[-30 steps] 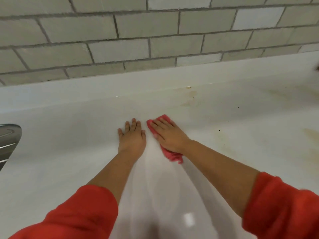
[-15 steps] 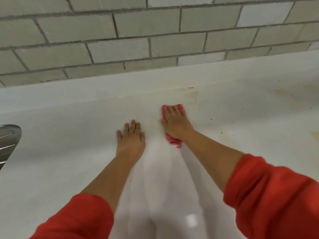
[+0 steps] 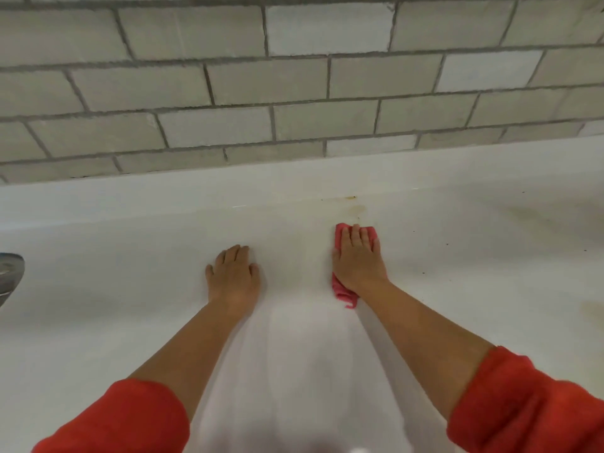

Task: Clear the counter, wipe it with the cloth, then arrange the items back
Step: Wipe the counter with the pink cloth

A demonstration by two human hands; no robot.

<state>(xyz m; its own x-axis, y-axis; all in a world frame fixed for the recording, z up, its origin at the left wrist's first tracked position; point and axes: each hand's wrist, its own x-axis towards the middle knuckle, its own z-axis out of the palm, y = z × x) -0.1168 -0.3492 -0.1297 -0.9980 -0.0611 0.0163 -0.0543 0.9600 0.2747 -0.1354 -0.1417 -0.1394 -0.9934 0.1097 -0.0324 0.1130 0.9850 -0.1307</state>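
A pink cloth (image 3: pixel 341 294) lies flat on the white counter (image 3: pixel 130 289), pressed down under my right hand (image 3: pixel 358 259). Its edges show beyond the fingertips and behind the wrist. The hand sits just below a yellowish stain (image 3: pixel 358 209) near the counter's back edge. My left hand (image 3: pixel 233 276) rests palm down on the bare counter to the left of the cloth, fingers together, holding nothing.
A grey brick wall (image 3: pixel 294 86) rises behind the counter. A metal sink edge (image 3: pixel 9 276) shows at the far left. Faint brownish stains (image 3: pixel 536 217) and small dark specks mark the counter to the right.
My right hand has pushed the cloth away from me and to the right, toward the stain by the back edge. The left hand has stayed flat in place.
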